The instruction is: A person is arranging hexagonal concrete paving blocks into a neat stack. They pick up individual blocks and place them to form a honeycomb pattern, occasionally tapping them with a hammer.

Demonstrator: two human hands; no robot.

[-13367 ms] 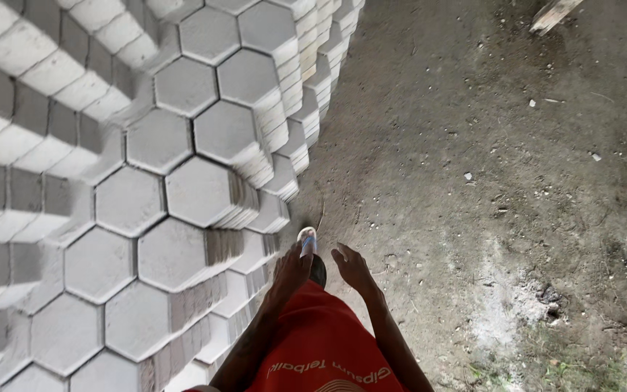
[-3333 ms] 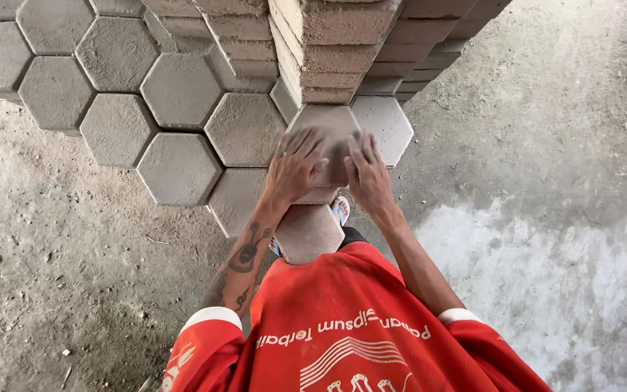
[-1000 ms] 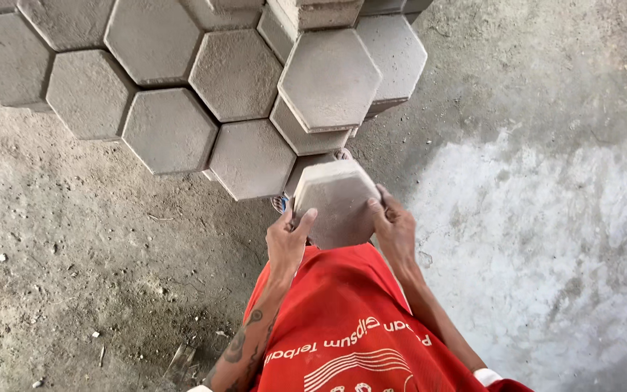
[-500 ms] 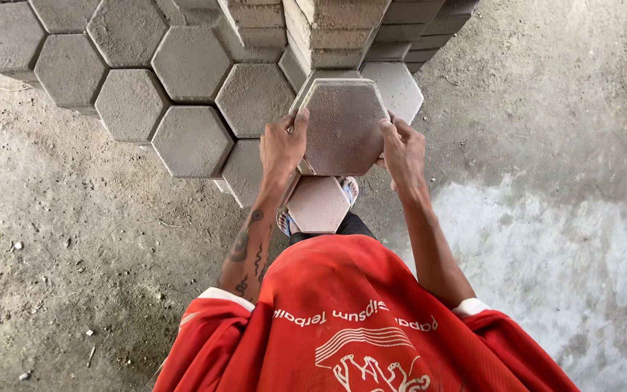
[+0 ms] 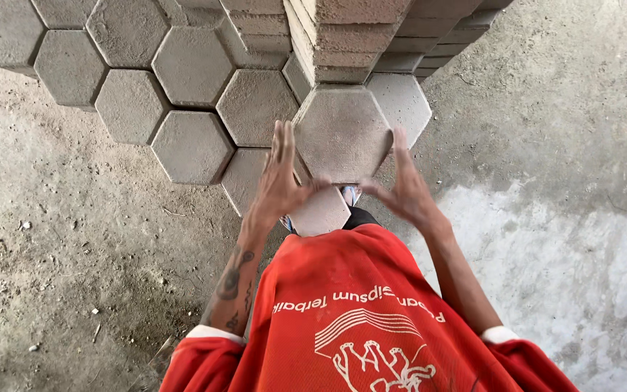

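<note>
A grey hexagonal concrete paver (image 5: 342, 131) lies flat on top of a low stack right in front of me. My left hand (image 5: 281, 174) is at its left edge with the fingers spread and the thumb near the paver's front corner. My right hand (image 5: 403, 187) is at its right front edge, also spread flat. Neither hand grips the paver. A second hexagonal paver (image 5: 322, 213) shows lower down, between my wrists, partly hidden by them.
Several stacks of hexagonal pavers (image 5: 190, 69) fill the upper left, and a taller stack (image 5: 350, 33) rises just behind the placed one. Rough concrete floor (image 5: 59, 239) lies on both sides. My shoe (image 5: 350, 194) peeks out below the paver.
Half a second ago both hands held the paver up by its sides. It now rests on the stack and my fingers have opened away from it.
</note>
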